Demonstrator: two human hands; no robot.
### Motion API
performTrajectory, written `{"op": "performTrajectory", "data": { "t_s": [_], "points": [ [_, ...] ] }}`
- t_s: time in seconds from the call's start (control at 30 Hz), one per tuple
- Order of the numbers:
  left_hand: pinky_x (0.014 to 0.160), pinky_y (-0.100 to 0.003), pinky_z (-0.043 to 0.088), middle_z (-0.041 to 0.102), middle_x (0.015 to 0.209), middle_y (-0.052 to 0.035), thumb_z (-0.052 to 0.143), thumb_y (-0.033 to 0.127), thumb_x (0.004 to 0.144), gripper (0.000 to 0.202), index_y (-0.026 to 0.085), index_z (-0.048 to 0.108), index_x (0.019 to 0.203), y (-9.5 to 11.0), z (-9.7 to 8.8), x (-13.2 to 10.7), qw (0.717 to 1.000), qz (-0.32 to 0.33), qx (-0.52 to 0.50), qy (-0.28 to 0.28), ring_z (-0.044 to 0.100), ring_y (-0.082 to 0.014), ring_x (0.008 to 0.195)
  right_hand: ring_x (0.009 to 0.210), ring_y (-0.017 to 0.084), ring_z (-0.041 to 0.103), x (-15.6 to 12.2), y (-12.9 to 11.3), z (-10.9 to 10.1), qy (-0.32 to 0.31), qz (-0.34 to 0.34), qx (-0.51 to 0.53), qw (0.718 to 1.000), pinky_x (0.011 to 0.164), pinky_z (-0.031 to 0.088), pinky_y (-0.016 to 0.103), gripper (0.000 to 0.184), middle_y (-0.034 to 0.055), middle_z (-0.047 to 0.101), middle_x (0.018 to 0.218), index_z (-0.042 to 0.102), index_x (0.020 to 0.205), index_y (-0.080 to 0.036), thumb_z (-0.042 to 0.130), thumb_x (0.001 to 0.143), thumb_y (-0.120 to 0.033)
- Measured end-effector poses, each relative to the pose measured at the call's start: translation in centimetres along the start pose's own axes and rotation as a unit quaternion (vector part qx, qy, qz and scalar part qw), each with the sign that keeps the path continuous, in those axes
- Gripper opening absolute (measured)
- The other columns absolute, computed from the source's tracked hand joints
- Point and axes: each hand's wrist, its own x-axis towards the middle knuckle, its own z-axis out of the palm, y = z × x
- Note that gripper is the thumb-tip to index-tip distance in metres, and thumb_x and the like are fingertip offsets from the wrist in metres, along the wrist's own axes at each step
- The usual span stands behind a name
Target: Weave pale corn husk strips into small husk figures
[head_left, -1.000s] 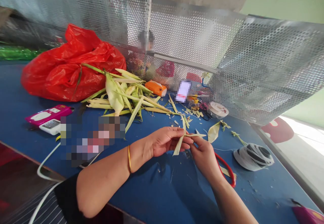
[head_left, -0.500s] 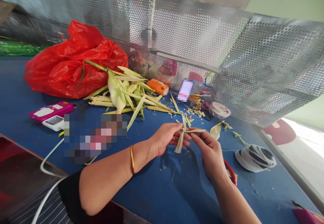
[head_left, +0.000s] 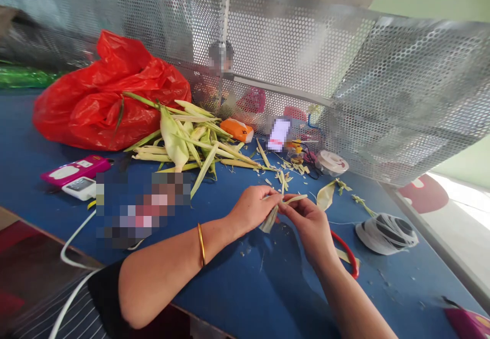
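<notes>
Above the blue table my two hands meet fingertip to fingertip around a small piece of pale corn husk (head_left: 270, 220). My left hand (head_left: 253, 207) is closed, its thumb and forefinger pinching the husk where the strips cross. From the other side my right hand (head_left: 309, 225) pinches the same piece, with one strip sticking out over its fingers. The flared end hangs below my left fingers, and a narrow strip points away from me. The exact crossing point is hidden by the fingertips. Past my hands lie cut husk scraps (head_left: 285, 179).
A pile of corn husks (head_left: 174, 142) lies before a red plastic bag (head_left: 111, 94). A thread spool (head_left: 386, 234) and red-handled tool (head_left: 346, 251) are at right. A tape roll (head_left: 332, 162), phone (head_left: 278, 135) and orange packet (head_left: 236, 130) stand near the perforated metal screen (head_left: 283, 48).
My left fingers have closed from a looser, spread hold into a pinch on the husk at its crossing. Both hands have drawn together, covering more of the piece.
</notes>
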Motion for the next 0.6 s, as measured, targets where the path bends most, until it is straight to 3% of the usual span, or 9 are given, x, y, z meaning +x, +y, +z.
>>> {"op": "performTrajectory", "data": {
  "t_s": [0.1, 0.2, 0.27, 0.33, 0.43, 0.5, 0.6],
  "points": [
    [0.059, -0.023, 0.041, 0.063, 0.065, -0.0025, 0.046, 0.052, 0.092, 0.043, 0.018, 0.069, 0.081, 0.0, -0.1, -0.4, 0.99, 0.092, 0.109, -0.002, 0.061, -0.0155, 0.065, 0.071, 0.021, 0.065, 0.0, 0.4, 0.3, 0.022, -0.03, -0.033, 0.999, 0.069, 0.051, 0.034, 0.033, 0.0039, 0.072, 0.076, 0.072, 0.088, -0.02, 0.076, 0.071, -0.047],
    [0.062, -0.023, 0.038, 0.062, 0.064, -0.0028, 0.048, 0.057, 0.09, 0.045, 0.02, 0.069, 0.074, 0.0, -0.2, -0.7, 0.979, 0.134, 0.152, 0.007, 0.055, -0.0153, 0.067, 0.068, 0.02, 0.063, 0.0, 0.5, 0.2, 0.044, -0.047, -0.069, 0.996, 0.068, 0.05, 0.033, 0.028, 0.0033, 0.071, 0.073, 0.072, 0.084, -0.02, 0.072, 0.075, -0.047],
    [0.061, -0.024, 0.039, 0.062, 0.064, -0.0031, 0.046, 0.059, 0.09, 0.048, 0.02, 0.069, 0.076, 0.0, -0.3, -0.5, 0.989, 0.102, 0.108, 0.005, 0.055, -0.0149, 0.064, 0.067, 0.019, 0.062, 0.0, 0.3, 0.0, 0.057, -0.041, -0.071, 0.995, 0.066, 0.049, 0.032, 0.029, 0.0038, 0.071, 0.073, 0.072, 0.082, -0.019, 0.073, 0.073, -0.047],
    [0.06, -0.025, 0.042, 0.063, 0.066, -0.003, 0.041, 0.059, 0.091, 0.049, 0.018, 0.069, 0.088, 0.1, -0.5, -0.1, 1.0, 0.018, 0.019, -0.003, 0.057, -0.0143, 0.059, 0.067, 0.02, 0.061, 0.0, 0.0, -0.4, 0.055, -0.02, -0.043, 0.997, 0.063, 0.048, 0.032, 0.032, 0.0045, 0.072, 0.075, 0.072, 0.082, -0.019, 0.077, 0.07, -0.048],
    [0.057, -0.026, 0.044, 0.065, 0.074, -0.0028, 0.055, 0.051, 0.086, 0.037, 0.016, 0.068, 0.093, 0.1, -0.9, 0.6, 0.989, -0.109, -0.053, -0.085, 0.057, -0.0128, 0.055, 0.068, 0.02, 0.062, 0.1, -0.5, -0.8, 0.03, 0.009, 0.01, 0.999, 0.063, 0.048, 0.031, 0.032, 0.0044, 0.072, 0.076, 0.073, 0.081, -0.018, 0.08, 0.067, -0.046],
    [0.055, -0.025, 0.043, 0.064, 0.072, -0.0017, 0.066, 0.047, 0.079, 0.032, 0.016, 0.066, 0.083, -0.2, -1.0, 0.9, 0.99, -0.092, -0.042, -0.098, 0.056, -0.0115, 0.055, 0.07, 0.02, 0.063, 0.1, -0.6, -1.0, 0.017, 0.015, 0.02, 1.0, 0.064, 0.047, 0.031, 0.032, 0.0039, 0.071, 0.075, 0.073, 0.079, -0.018, 0.08, 0.067, -0.046],
    [0.058, -0.023, 0.041, 0.061, 0.065, -0.0002, 0.065, 0.043, 0.08, 0.028, 0.017, 0.063, 0.07, -1.1, -1.0, 1.2, 0.999, 0.004, 0.032, -0.04, 0.056, -0.012, 0.059, 0.067, 0.019, 0.061, 0.2, -0.6, -0.9, 0.009, 0.025, 0.008, 1.0, 0.062, 0.045, 0.03, 0.035, 0.0024, 0.068, 0.069, 0.072, 0.078, -0.018, 0.081, 0.065, -0.049]
  ]
}}
